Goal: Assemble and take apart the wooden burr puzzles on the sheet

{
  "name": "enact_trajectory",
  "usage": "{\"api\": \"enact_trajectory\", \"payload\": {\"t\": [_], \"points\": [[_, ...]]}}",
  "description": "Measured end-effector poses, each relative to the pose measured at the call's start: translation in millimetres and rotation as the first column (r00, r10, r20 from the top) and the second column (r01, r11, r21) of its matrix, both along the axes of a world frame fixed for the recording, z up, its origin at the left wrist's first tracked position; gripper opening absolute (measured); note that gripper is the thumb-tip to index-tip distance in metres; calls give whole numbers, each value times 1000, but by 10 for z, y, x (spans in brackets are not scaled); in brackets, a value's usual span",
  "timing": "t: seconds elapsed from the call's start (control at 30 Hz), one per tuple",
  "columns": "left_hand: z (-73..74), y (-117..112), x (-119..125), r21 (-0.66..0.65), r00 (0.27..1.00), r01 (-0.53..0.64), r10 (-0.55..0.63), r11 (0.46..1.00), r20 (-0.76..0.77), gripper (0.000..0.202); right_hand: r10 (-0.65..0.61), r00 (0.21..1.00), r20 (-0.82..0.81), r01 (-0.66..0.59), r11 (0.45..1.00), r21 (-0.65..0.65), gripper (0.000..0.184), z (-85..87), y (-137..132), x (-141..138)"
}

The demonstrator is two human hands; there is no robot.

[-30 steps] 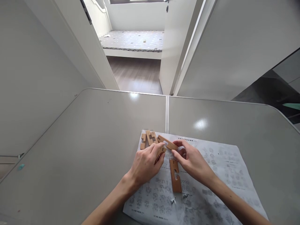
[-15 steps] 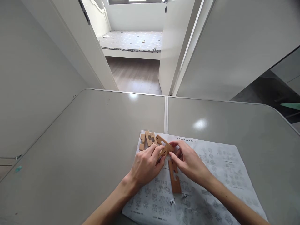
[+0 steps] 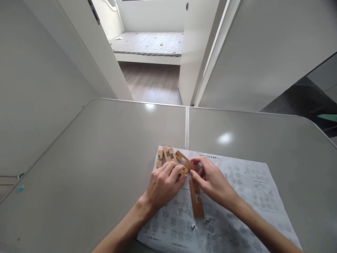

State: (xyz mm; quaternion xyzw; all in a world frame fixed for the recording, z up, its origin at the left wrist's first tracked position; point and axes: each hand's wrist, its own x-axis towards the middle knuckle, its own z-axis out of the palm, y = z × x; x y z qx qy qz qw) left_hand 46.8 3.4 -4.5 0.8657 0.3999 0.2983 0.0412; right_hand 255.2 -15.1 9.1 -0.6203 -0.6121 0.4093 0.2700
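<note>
My left hand [image 3: 162,185] and my right hand [image 3: 212,182] meet over a printed instruction sheet [image 3: 237,200] on the grey table [image 3: 100,151]. Both pinch notched wooden puzzle pieces [image 3: 185,163] that cross each other between my fingertips. Another flat wooden piece [image 3: 196,202], marked with a number and cut with a notch, lies on the sheet just below my right hand. Several more wooden pieces [image 3: 165,155] lie in a small cluster at the sheet's top left corner, just beyond my left fingers.
The table is two grey tops joined by a seam [image 3: 186,126]. White partition walls stand left and right. Beyond the far edge an open doorway shows wood flooring [image 3: 150,80] and a mattress [image 3: 150,43]. A small teal object [image 3: 20,188] sits at the far left.
My hands have drawn closer together, and the two held pieces have been turned and pushed against each other. The piece below my right hand and the cluster stayed put.
</note>
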Motion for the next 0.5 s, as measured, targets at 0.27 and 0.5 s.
{"api": "enact_trajectory", "payload": {"t": [0.27, 0.5], "points": [[11, 57, -82, -4, 998, 62, -62, 998, -27, 8, 8, 1000, -8, -8, 1000, 17, 21, -15, -3, 11], [120, -74, 25, 17, 951, 305, -305, 952, 50, 10, 7, 1000, 9, -7, 1000, 17, 22, -24, 5, 16]]}}
